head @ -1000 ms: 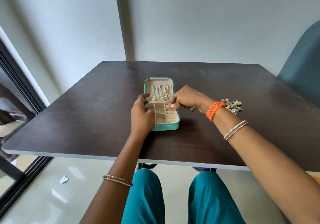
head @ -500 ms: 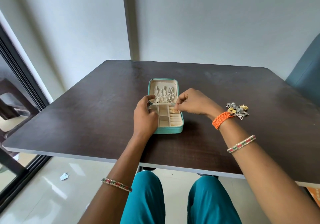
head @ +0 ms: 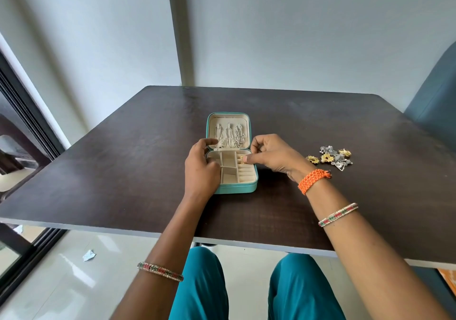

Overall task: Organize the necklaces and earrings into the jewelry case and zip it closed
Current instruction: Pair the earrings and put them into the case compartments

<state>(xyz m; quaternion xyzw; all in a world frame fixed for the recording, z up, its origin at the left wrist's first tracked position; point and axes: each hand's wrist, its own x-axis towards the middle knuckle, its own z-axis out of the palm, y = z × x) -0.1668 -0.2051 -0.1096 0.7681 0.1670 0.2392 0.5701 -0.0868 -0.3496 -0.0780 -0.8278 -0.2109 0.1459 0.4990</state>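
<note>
— Two hands were seen at work over a small teal zip-around jewelry case (head: pixel 236 189) with a cream lining, laid open on the dark brown wooden table (head: pixel 123 171). How was the case placed?

— It was set near the middle of the table, its lid (head: pixel 228 118) folded back flat on the far side. Three silver chain necklaces (head: pixel 229 135) were hung in a row inside the lid. The near half was divided into cream compartments, with ring rolls along its right side.

— And the hands?

— The left hand (head: pixel 201 171) was laid over the left edge of the near half, fingers curled round its rim and the thumb raised toward the hinge. The right hand (head: pixel 274 156) was held over the right edge, thumb and forefinger pinched together on a small gold earring (head: pixel 242 159) at the top of the ring-roll section; the other fingers were curled above it. Whether the earring was already pressed into the roll could not be told.

— What was left outside the case?

— A loose pile of gold and silver earrings (head: pixel 330 157) was left on the table to the right, well apart from the case, beyond the right wrist. That wrist was wrapped in a braided orange thread band (head: pixel 312 180), and a beaded red-and-green bangle (head: pixel 338 214) was worn further up the forearm. A matching bangle (head: pixel 160 271) was worn on the left forearm. Teal trousers (head: pixel 296 292) were seen below the table edge.
</note>
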